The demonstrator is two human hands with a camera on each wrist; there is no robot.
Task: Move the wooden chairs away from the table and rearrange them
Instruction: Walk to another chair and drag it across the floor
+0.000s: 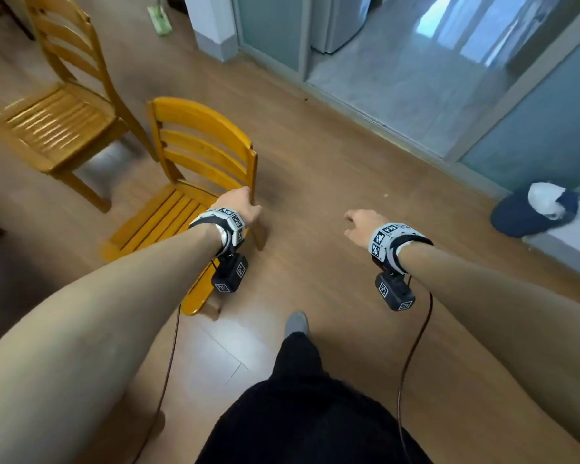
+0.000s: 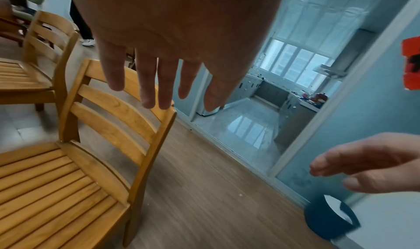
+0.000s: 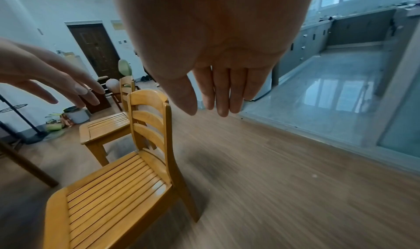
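Wood-look plank floor (image 1: 332,169) runs through the main room, warm brown with a bit of glare near the bottom. On the far side a sliding glass door (image 1: 543,135) with a pale frame opens onto a kitchen with a glossy light tile floor (image 3: 329,94), grey cabinets (image 3: 354,28) along the wall and a row of windows (image 2: 295,67) letting in cool daylight. Walls are pale blue-white. A dark wooden door (image 3: 95,48) sits in the far wall, and a dark blue bin (image 1: 534,209) with a white liner stands by the glass door.
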